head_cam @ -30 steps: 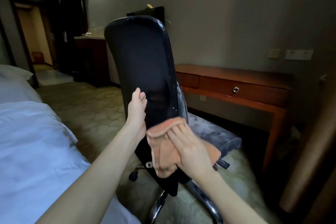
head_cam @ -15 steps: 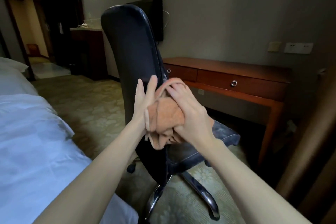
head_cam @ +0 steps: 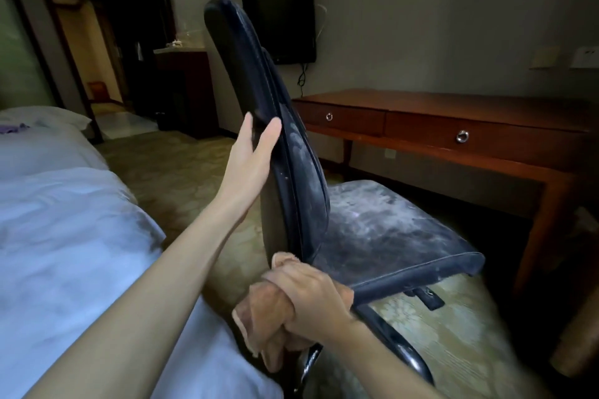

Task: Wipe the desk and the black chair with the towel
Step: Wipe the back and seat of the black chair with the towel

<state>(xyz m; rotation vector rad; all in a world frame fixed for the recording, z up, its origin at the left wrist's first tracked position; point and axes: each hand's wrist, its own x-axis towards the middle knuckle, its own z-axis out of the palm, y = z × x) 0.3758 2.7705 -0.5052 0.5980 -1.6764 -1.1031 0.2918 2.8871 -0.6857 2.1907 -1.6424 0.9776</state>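
A white bed (head_cam: pixel 64 236) flanks the wooden desk (head_cam: pixel 453 113) and the dusty black chair (head_cam: pixel 372 230). The left hand (head_cam: pixel 251 155), fingers straight, rests flat against the chair's backrest edge; the right hand (head_cam: pixel 308 298) is closed round the orange towel (head_cam: pixel 259 311), pressed low at the backrest's base.

The bed (head_cam: pixel 64 236) crowds the chair (head_cam: pixel 291 155) left; open floor (head_cam: pixel 453 317) toward the desk (head_cam: pixel 470 120).

I see a dim grey wall (head_cam: pixel 421 10) at twelve o'clock, a television (head_cam: pixel 285 19) mounted there, patterned carpet (head_cam: pixel 181 165) below, a white bed (head_cam: pixel 64 220) at nine.
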